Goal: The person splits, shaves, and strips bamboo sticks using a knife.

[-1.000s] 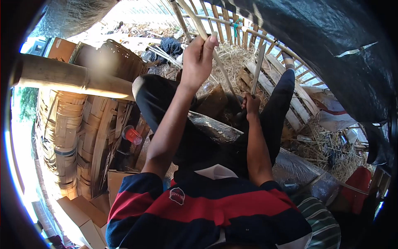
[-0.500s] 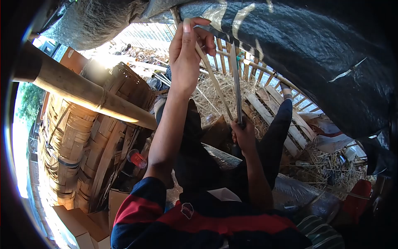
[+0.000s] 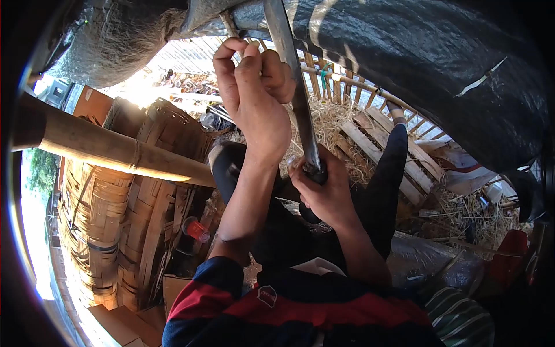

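My left hand (image 3: pixel 254 95) is raised in the upper middle, its fingers closed in a pinch on a thin bamboo strip (image 3: pixel 229 23). The strip's top end sticks out above the fingers; its lower part is hidden behind my hand and wrist. Lower and to the right, my right hand (image 3: pixel 328 188) wraps round the dark handle of a machete. The machete's long blade (image 3: pixel 300 104) points upward and passes close beside the left hand's knuckles. Whether blade and strip touch, I cannot tell.
A thick bamboo pole (image 3: pixel 115 144) juts in from the left over a large woven bamboo basket (image 3: pixel 95 231). A red plastic cup (image 3: pixel 195 229) lies near my left arm. Dark sheeting (image 3: pixel 416 87) hangs overhead. Wooden slats (image 3: pixel 387 156) and straw cover the ground ahead.
The machete has come up and towards me, its blade now higher and left. My right hand has risen slightly left. My left hand has tilted and closed more tightly on the strip.
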The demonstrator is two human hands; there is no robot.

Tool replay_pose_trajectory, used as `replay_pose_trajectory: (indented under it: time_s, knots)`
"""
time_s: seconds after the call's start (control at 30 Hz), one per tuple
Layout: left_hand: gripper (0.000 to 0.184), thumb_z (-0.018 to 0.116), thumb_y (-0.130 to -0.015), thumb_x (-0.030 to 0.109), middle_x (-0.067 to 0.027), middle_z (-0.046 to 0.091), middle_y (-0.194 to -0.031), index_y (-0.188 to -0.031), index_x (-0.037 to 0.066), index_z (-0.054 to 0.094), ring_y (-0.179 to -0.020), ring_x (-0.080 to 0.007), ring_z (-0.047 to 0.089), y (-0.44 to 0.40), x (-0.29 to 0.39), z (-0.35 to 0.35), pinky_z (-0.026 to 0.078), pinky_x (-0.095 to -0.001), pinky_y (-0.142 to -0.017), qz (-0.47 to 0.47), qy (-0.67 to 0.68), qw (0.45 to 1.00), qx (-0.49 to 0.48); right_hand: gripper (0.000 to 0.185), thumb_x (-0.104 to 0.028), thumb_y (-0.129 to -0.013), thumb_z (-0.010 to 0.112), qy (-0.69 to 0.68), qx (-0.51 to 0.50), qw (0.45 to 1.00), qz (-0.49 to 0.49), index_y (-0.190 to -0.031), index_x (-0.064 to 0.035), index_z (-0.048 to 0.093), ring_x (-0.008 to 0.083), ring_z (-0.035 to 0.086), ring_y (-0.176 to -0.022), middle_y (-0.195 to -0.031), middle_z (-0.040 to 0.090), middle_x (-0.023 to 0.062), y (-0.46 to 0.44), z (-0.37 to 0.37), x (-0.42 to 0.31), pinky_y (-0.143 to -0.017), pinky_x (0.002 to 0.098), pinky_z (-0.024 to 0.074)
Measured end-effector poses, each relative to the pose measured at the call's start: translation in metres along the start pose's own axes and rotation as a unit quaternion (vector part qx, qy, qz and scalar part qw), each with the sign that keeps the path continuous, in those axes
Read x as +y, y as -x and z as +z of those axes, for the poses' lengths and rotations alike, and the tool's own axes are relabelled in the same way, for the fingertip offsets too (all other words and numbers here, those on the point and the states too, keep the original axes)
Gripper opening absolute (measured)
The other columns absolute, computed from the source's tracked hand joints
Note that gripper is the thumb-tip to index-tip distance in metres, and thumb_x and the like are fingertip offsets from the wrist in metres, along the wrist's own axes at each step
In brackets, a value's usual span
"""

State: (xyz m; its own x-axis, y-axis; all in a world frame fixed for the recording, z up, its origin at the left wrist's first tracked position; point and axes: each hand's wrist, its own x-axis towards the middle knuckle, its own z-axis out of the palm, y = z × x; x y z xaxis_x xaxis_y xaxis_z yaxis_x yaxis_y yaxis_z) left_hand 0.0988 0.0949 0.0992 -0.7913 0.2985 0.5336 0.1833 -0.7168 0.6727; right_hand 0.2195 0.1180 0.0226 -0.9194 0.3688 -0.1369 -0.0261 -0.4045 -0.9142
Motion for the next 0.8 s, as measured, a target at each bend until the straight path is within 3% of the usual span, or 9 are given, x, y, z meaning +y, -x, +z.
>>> replay_pose_trajectory:
  time_s: [0.1, 0.43, 0.53, 0.6, 0.7, 0.8]
  knots:
    - [0.011, 0.041, -0.096, 0.011, 0.0031, 0.025, -0.057, -0.106, 0.014, 0.040, -0.048, -0.0055, 0.019, 0.002, -0.001, -0.002, 0.016, -0.0242, -0.043, 0.001, 0.003, 1.000, 0.008, 0.024, -0.002, -0.075, 0.065, 0.148, 0.073, 0.970, -0.178, -0.072, -0.0056, 0.041, 0.0055, 0.044, -0.047, -0.054, 0.045, -0.0010, -0.017, -0.004, 0.044, -0.045, 0.0262, 0.0362]
    - [0.015, 0.039, -0.094, 0.009, 0.0019, 0.025, -0.057, -0.107, 0.014, 0.042, -0.047, -0.0066, 0.019, -0.002, 0.008, -0.027, 0.016, -0.0241, -0.042, 0.014, 0.005, 0.999, 0.032, 0.024, -0.004, -0.073, 0.066, 0.176, 0.067, 0.963, -0.191, -0.075, -0.0045, 0.043, 0.0107, 0.048, -0.046, -0.053, 0.045, 0.0051, -0.011, -0.009, 0.085, -0.047, 0.0287, 0.0388]
    - [0.015, 0.039, -0.094, 0.008, 0.0018, 0.025, -0.057, -0.107, 0.014, 0.042, -0.046, -0.0066, 0.018, 0.001, 0.012, -0.027, 0.016, -0.0240, -0.041, 0.013, 0.005, 0.999, 0.043, 0.024, 0.000, -0.074, 0.062, 0.184, 0.060, 0.968, -0.158, -0.071, -0.0060, 0.039, 0.0057, 0.040, -0.057, -0.062, 0.041, -0.0014, -0.004, -0.010, 0.083, -0.054, 0.0256, 0.0357]
    - [0.011, 0.039, -0.095, 0.012, 0.0042, 0.020, -0.057, -0.095, 0.013, 0.050, -0.048, -0.0060, 0.016, 0.003, 0.013, -0.027, 0.013, -0.0232, -0.041, 0.022, 0.000, 0.999, 0.039, 0.023, -0.006, -0.072, 0.066, 0.222, 0.065, 0.955, -0.186, -0.077, -0.0040, 0.044, 0.0174, 0.052, -0.050, -0.055, 0.047, 0.0083, -0.001, -0.017, 0.092, -0.052, 0.0330, 0.0425]
    - [0.016, 0.039, -0.093, 0.008, 0.0019, 0.024, -0.056, -0.107, 0.015, 0.043, -0.045, -0.0065, 0.017, 0.001, 0.013, -0.036, 0.014, -0.0238, -0.040, 0.019, 0.008, 0.999, 0.038, 0.022, -0.008, -0.073, 0.066, 0.247, 0.063, 0.960, -0.114, -0.077, -0.0037, 0.045, 0.0185, 0.053, -0.051, -0.056, 0.048, 0.0094, 0.008, -0.028, 0.106, -0.054, 0.0325, 0.0430]
    - [0.016, 0.039, -0.093, 0.008, 0.0021, 0.024, -0.056, -0.106, 0.015, 0.043, -0.045, -0.0064, 0.017, 0.002, 0.014, -0.036, 0.014, -0.0238, -0.040, 0.020, 0.005, 0.999, 0.033, 0.023, -0.010, -0.072, 0.066, 0.284, 0.078, 0.950, -0.105, -0.077, -0.0036, 0.045, 0.0164, 0.054, -0.052, -0.057, 0.050, 0.0097, 0.013, -0.034, 0.115, -0.054, 0.0312, 0.0428]
